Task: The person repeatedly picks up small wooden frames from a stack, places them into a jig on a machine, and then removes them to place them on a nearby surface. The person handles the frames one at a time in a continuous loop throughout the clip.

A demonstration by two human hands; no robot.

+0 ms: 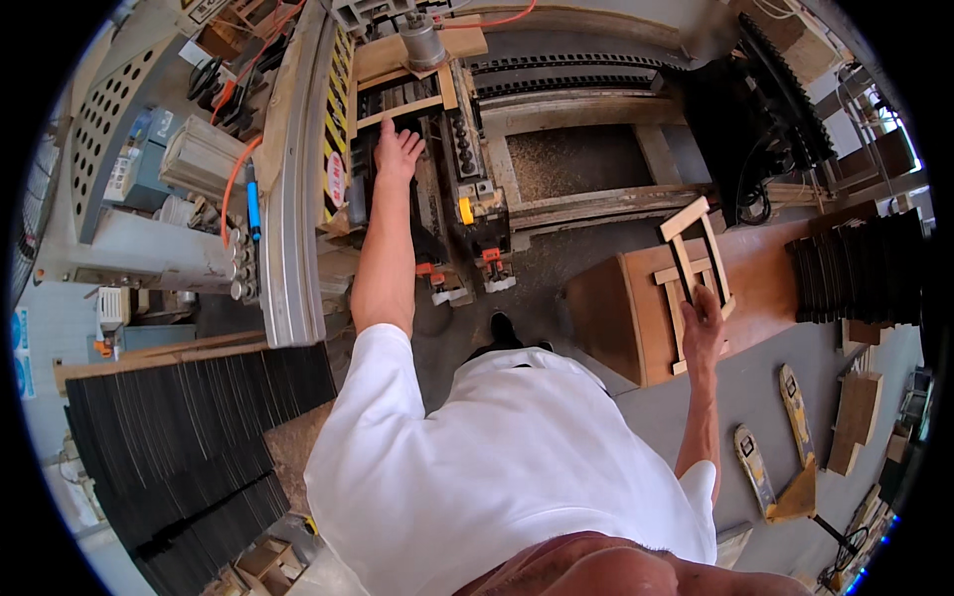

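My left hand (397, 151) reaches into the machine with its fingers apart, holding nothing. Its fingertips are close to the near bar of a light wooden frame (405, 112) lying on the machine; whether they touch it I cannot tell. A round metal cylinder (422, 45) stands just beyond that frame. Off to the right, my right hand (704, 326) is closed on a small rectangular wooden frame (685, 219), held tilted above a brown box-like stand (636, 298). Beneath the held one, part of a second wooden frame (672, 323) shows on the stand.
A metal beam with a striped warning strip (339, 109) runs left of my arm. Orange-handled toggle clamps (494, 260) sit at the machine's front. Black stacked strips (199, 427) fill the lower left; a similar stack (855, 263) stands right. A yellow pallet jack (795, 492) rests on the floor.
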